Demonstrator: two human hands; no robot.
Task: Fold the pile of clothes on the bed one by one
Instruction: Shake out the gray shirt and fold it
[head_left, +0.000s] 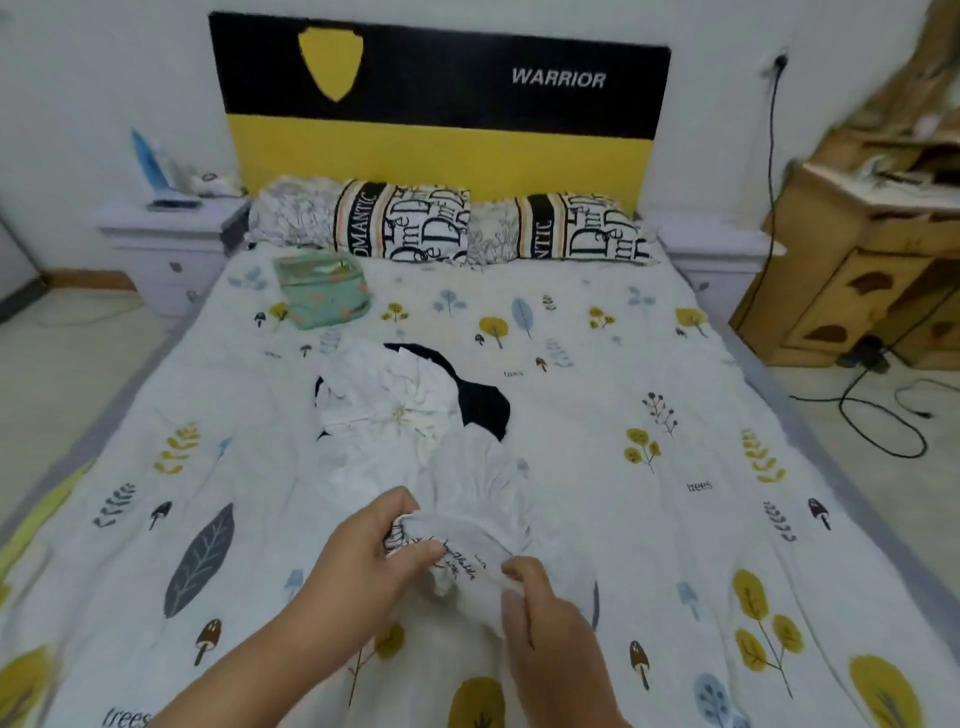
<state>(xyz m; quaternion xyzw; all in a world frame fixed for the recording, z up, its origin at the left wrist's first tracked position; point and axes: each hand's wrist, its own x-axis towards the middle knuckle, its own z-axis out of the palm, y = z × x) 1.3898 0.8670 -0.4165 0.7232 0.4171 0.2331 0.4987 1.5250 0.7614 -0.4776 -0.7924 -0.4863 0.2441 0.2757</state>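
Your right hand (545, 623) is nearest, fingers pinching the near edge of the white garment (467, 519). Your left hand (374, 551) grips its bunched end with the black lettering, fingers curled round the cloth. That garment trails back into the pile of clothes (400, 410) mid-bed, white over black. Far left on the bed (649, 364), by the pillows (405, 221), lies a green pouch (324, 291), contents hidden.

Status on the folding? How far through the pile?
Done: one folded green garment lies near the pillows. In hand: the left hand and right hand both grip a crumpled white garment with black lettering, not yet spread flat. Left: the pile mid-bed, white pieces over a black one. Early stage.
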